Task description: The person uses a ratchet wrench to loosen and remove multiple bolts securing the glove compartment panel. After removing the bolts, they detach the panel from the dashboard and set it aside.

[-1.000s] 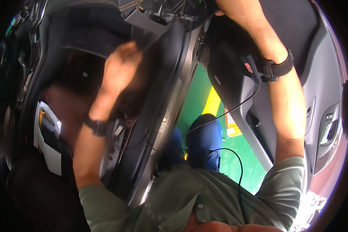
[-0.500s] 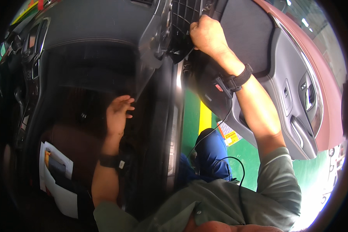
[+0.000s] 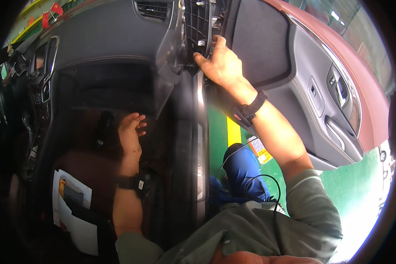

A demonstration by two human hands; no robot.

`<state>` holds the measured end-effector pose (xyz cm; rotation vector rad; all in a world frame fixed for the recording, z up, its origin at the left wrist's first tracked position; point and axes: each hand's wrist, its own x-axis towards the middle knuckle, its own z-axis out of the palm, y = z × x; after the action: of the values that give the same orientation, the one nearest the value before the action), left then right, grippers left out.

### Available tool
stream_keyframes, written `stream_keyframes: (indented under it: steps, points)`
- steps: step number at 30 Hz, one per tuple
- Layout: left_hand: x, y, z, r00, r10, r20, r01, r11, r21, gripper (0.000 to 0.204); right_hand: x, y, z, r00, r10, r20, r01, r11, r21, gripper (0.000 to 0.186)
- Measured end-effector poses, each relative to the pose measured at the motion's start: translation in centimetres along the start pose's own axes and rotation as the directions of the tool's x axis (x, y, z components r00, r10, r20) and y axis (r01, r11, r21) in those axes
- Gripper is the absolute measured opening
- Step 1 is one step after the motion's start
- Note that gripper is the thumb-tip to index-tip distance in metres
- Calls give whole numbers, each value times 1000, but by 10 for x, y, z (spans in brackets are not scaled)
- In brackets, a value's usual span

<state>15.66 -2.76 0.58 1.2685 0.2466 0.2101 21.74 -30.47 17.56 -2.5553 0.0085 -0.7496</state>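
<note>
In the head view, my right hand (image 3: 222, 64) is at the lower end of a black trim panel (image 3: 197, 27). Its fingers curl at the panel's right edge, while the thumb reaches across toward the left. The panel stands between dashboard and door, its ribbed back and several metal clips showing. Part of its edge is hidden by the hand. Over the dark footwell hangs my left hand (image 3: 130, 135), empty, fingers loosely bent and apart, below the corner of the dashboard (image 3: 110, 37). Both wrists wear black straps.
The open car door (image 3: 310, 99), grey with a reddish-brown top, flanks my right arm. A metal-edged sill (image 3: 200, 145) runs beside my blue-clad leg. Papers and a white folder (image 3: 77, 220) lie on the brown seat at lower left. A thin black cable (image 3: 268, 177) loops before my shirt.
My right hand has moved down and left, its thumb and fingers spreading wider. More of the panel's clips show. My left hand stays nearly in place, and the whole view has shifted slightly.
</note>
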Motion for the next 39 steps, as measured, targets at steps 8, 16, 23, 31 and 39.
stream_keyframes:
  steps: [8,16,23,31,39]
  points:
    - [15,2,-12,995,-48,-90,41,996,-74,27,-92,84,125,872,-114,476,-48,948,314,49]
    - [21,-15,-24,989,-141,-43,144,987,73,32,-29,58,229,729,158,666,-637,-201,744,70]
    - [19,-21,-14,980,-195,-28,197,977,87,33,4,40,240,812,123,571,-525,-275,806,31]
    - [17,-24,2,972,-234,-4,233,965,120,25,-3,46,244,825,71,561,-515,-315,797,31]
    - [10,-18,-13,979,-202,-12,202,976,84,36,-13,75,271,755,-242,609,-578,-685,444,30]
